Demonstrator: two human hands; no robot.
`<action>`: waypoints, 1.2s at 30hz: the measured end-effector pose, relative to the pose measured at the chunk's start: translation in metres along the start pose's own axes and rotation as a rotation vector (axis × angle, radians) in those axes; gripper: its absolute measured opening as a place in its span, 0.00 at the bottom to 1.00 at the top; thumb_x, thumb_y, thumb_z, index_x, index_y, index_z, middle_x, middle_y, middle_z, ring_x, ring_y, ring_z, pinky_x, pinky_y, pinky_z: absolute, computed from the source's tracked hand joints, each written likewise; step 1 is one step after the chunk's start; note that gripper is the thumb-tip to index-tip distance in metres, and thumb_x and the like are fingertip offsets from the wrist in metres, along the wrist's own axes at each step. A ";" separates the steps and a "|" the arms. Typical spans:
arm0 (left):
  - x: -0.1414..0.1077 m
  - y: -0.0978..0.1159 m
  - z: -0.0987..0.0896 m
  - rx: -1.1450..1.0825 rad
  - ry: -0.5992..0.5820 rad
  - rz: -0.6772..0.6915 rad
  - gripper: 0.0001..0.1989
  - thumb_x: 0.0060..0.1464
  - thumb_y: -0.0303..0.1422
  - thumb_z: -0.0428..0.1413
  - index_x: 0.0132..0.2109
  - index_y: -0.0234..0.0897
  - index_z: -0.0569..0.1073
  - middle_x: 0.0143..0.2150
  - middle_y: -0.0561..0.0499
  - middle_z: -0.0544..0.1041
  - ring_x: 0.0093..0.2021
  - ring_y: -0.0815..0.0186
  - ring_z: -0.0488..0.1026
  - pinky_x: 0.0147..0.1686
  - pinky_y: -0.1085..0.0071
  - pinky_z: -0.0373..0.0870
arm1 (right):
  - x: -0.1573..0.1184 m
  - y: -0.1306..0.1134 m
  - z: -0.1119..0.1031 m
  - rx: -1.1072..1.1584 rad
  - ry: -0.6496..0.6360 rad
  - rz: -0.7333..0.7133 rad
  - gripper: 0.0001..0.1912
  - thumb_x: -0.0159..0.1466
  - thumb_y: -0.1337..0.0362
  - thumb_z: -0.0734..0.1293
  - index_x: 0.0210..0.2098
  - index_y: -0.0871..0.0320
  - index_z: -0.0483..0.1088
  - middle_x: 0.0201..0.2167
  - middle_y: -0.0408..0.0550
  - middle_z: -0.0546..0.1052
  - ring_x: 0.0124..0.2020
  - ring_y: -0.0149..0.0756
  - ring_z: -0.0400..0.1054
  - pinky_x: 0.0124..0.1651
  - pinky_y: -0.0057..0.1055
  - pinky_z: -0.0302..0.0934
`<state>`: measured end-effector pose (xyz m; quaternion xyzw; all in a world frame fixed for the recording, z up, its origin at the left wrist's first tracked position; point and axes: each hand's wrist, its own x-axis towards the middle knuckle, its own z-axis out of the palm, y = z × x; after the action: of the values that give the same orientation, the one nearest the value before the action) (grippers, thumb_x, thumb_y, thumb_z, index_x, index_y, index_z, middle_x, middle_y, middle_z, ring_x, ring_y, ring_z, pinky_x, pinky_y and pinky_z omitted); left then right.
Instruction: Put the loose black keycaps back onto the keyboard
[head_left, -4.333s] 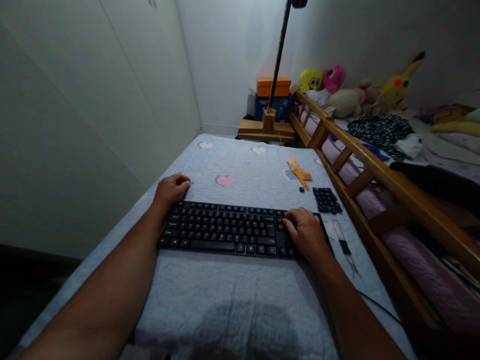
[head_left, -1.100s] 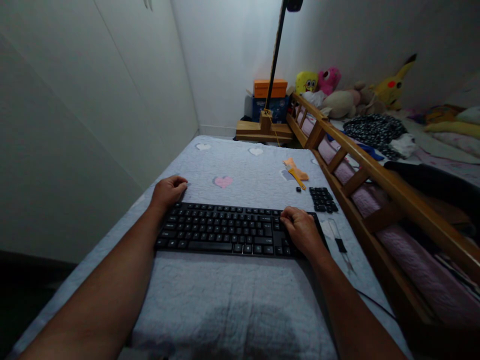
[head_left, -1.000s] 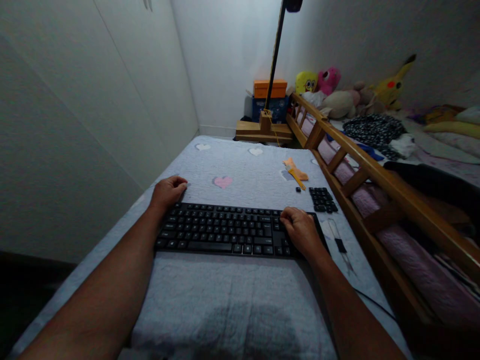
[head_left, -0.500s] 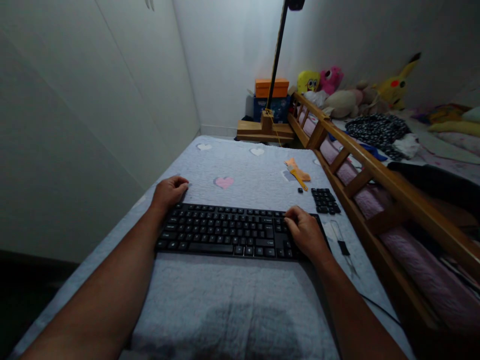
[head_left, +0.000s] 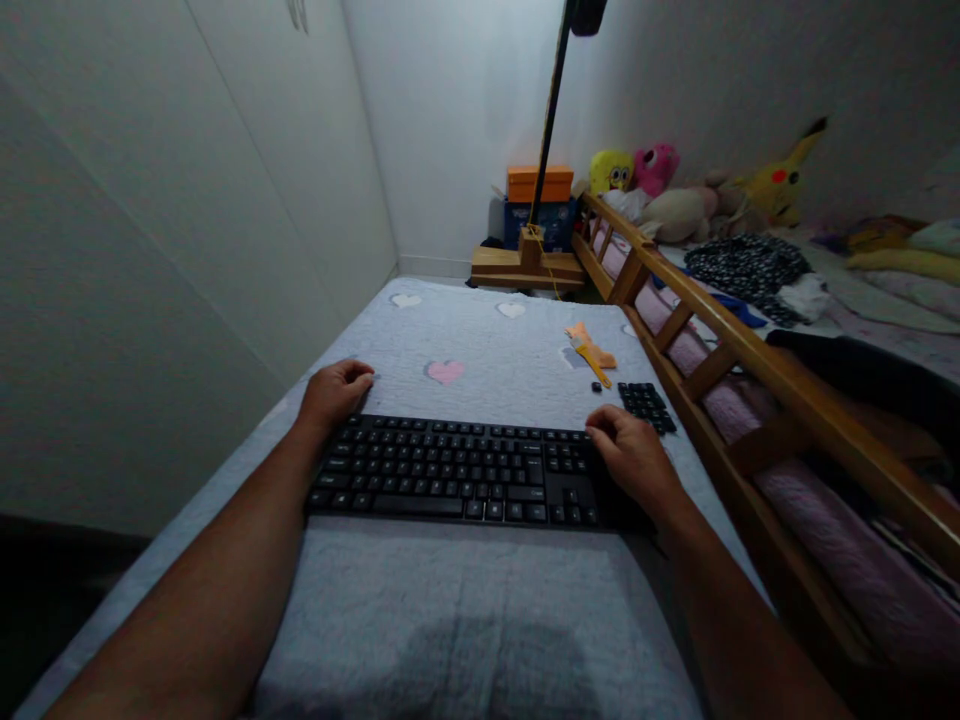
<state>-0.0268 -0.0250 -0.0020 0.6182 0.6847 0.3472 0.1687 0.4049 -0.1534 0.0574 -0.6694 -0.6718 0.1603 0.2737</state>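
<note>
Right hand (head_left: pixel 636 458) shifted rightward, over keyboard (head_left: pixel 442 468) end; open cloth (head_left: pixel 375 575) nearside.

This looks like a bedroom in a home: a wooden bed rail (head_left: pixel 720 307), plush toys (head_left: pixel 671 216), rumpled cloth (head_left: pixel 742 268) and pale cupboard doors (head_left: pixel 225 200) with handles (head_left: pixel 298 15) show it

arms (head_left: pixel 202 565) extended forward | left hand (head_left: pixel 332 393) loosely curled | right hand (head_left: pixel 636 455) fingers bent

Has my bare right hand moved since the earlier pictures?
Yes, your bare right hand has shifted rightward relative to the long black rectangular keyboard.
</note>
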 end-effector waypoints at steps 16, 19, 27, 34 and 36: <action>-0.001 0.002 -0.001 0.014 -0.006 -0.018 0.14 0.45 0.40 0.56 0.37 0.39 0.79 0.37 0.50 0.82 0.39 0.59 0.77 0.43 0.69 0.72 | 0.091 0.059 0.006 -0.535 0.024 -0.014 0.12 0.62 0.69 0.65 0.43 0.60 0.78 0.45 0.56 0.79 0.45 0.43 0.71 0.51 0.35 0.61; -0.002 0.003 -0.002 0.009 -0.010 -0.009 0.15 0.45 0.40 0.56 0.38 0.39 0.79 0.38 0.49 0.82 0.39 0.59 0.77 0.44 0.68 0.72 | 0.094 0.065 0.012 -0.580 0.033 -0.044 0.13 0.62 0.68 0.65 0.45 0.59 0.78 0.45 0.57 0.78 0.46 0.45 0.70 0.51 0.37 0.60; -0.002 0.005 -0.002 0.014 -0.007 -0.022 0.14 0.45 0.40 0.56 0.37 0.40 0.79 0.37 0.49 0.82 0.39 0.59 0.77 0.42 0.68 0.72 | 0.096 0.065 0.015 -0.579 0.027 -0.043 0.09 0.61 0.68 0.67 0.39 0.55 0.79 0.44 0.57 0.78 0.45 0.47 0.69 0.49 0.38 0.59; -0.003 0.005 -0.003 0.021 -0.004 0.003 0.15 0.45 0.41 0.56 0.38 0.39 0.79 0.37 0.49 0.82 0.39 0.59 0.77 0.43 0.67 0.72 | 0.094 0.058 0.013 -0.567 0.003 -0.028 0.10 0.62 0.68 0.65 0.38 0.58 0.78 0.41 0.58 0.79 0.42 0.47 0.70 0.47 0.40 0.59; -0.003 0.005 -0.003 0.020 -0.001 -0.003 0.15 0.45 0.41 0.56 0.38 0.39 0.79 0.37 0.49 0.82 0.39 0.59 0.77 0.43 0.67 0.72 | 0.093 0.056 0.010 -0.539 -0.001 -0.036 0.09 0.61 0.68 0.65 0.37 0.58 0.78 0.41 0.57 0.79 0.42 0.46 0.71 0.48 0.39 0.59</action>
<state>-0.0243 -0.0289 0.0024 0.6191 0.6888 0.3398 0.1636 0.4485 -0.0569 0.0309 -0.7060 -0.7021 -0.0289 0.0882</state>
